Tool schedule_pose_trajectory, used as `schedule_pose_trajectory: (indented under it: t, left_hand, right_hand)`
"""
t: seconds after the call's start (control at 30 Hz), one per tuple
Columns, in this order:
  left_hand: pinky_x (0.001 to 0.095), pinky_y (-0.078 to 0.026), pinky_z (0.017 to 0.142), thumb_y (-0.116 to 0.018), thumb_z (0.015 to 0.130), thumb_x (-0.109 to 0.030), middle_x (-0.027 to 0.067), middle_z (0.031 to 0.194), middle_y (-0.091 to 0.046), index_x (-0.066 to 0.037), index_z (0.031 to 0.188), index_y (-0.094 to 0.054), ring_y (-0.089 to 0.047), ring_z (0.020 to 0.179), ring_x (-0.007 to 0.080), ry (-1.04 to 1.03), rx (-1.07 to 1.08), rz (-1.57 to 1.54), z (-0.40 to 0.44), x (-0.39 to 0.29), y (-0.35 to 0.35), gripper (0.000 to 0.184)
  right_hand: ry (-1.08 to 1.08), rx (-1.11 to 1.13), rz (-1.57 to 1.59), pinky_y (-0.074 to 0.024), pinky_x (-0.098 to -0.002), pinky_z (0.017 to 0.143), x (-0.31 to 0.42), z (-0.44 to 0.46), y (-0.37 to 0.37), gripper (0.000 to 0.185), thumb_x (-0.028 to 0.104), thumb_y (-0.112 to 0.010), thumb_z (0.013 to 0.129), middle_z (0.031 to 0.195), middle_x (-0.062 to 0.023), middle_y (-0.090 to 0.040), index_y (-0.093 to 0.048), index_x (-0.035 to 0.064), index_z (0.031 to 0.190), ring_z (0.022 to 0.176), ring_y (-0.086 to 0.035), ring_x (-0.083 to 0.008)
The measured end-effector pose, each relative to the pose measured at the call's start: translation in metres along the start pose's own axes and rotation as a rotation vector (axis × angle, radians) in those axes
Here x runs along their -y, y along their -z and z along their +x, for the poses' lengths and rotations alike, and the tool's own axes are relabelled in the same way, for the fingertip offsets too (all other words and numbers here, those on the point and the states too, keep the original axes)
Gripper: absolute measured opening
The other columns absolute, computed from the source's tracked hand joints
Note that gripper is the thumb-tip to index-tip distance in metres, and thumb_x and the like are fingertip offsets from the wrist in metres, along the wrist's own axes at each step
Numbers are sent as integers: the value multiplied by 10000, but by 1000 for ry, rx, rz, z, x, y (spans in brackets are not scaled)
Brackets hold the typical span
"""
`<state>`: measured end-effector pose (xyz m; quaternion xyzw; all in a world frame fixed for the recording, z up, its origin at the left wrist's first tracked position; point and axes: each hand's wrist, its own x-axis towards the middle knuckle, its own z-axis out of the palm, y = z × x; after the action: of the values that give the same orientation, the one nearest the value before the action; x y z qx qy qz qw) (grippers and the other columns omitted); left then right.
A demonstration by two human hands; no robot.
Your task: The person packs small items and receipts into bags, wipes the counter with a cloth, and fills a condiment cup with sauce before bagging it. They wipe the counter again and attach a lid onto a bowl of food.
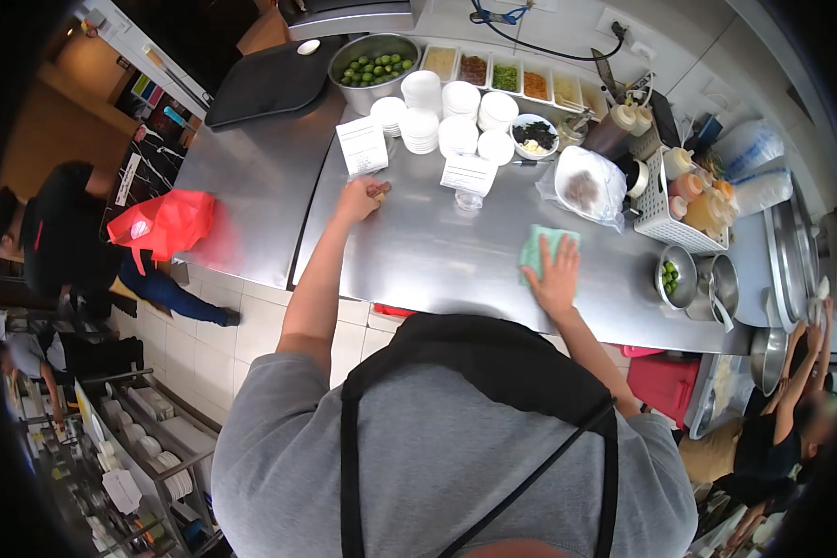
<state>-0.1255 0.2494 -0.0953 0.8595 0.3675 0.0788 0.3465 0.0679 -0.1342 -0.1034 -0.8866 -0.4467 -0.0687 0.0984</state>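
Observation:
On the steel counter [418, 246], my right hand [556, 276] lies flat with its fingers spread over a light green cloth [538, 249]. My left hand [353, 202] is closed, its fingers curled at a small brownish thing that I cannot make out. Just beyond the left hand, a printed paper slip [362, 146] leans near stacked white cups. A second slip [469, 173] stands farther right, with a small clear cup [469, 199] in front of it. To the right of that, a white bowl in a plastic bag [583, 184] sits beyond the cloth.
White round containers [420, 130] stand in stacks behind the slips. A metal pot of limes [374, 79], topping trays [505, 76] and a basket of sauce bottles [684, 209] line the back. Metal bowls [676, 279] sit right. A red bag [165, 226] hangs left. Other people are at both sides.

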Motion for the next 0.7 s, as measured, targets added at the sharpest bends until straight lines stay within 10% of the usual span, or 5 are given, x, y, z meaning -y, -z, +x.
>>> schedule_pose_trajectory:
  t: [0.27,0.7]
  left_hand:
    - [250,-438,732,-617,661,41,37,890,-605,0,1031,-559,-557,803,119,162,4,-738,-109,-9,33,376]
    - [253,-437,763,-592,700,70,42,925,-587,-3,1061,-533,-554,854,122,278,-223,-1003,-200,3,85,372]
  right_hand:
    - [592,157,277,-149,-509,1017,145,43,-19,709,490,-513,768,1337,-285,-219,-301,98,1320,1254,-166,-439]
    - [544,29,199,-107,-495,1030,279,133,-87,669,523,-386,819,1350,-234,-246,-297,89,1321,1271,-160,-399]
